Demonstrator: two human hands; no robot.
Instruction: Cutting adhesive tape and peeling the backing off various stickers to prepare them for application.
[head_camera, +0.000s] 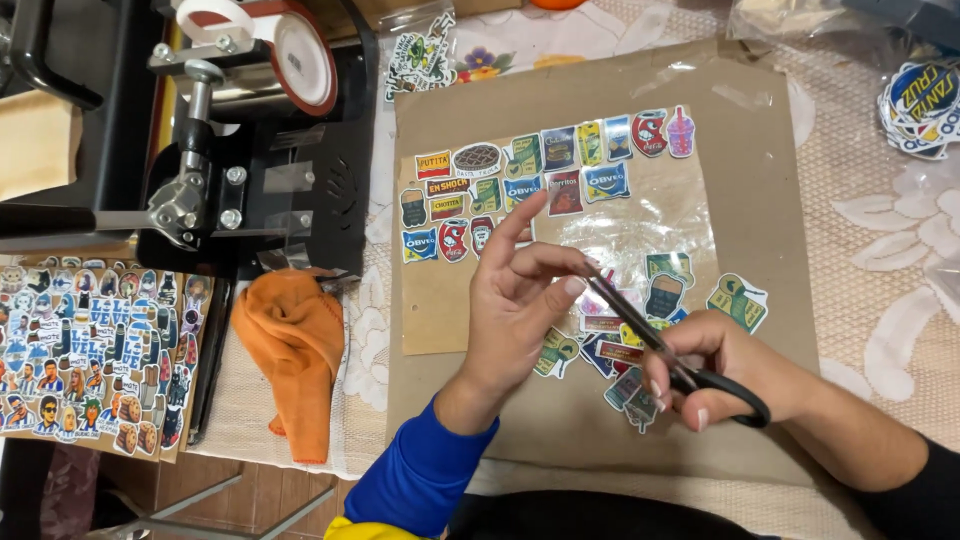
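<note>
While right hand (715, 372) grips scissors (672, 360) | left hand (520, 300) pinches blade tip

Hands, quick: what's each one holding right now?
Left hand: fingertips pinch the scissors' blade tip.
Right hand: closed on the scissors handles.

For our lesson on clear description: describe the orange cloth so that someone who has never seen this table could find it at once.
Start at the black press machine at the upper left of the table. Just below it, left of the brown cardboard sheet, lies the orange cloth, crumpled and hanging over the table edge. It is the only soft, plain-coloured thing there; the sticker sheet to its left is flat and printed.
</note>
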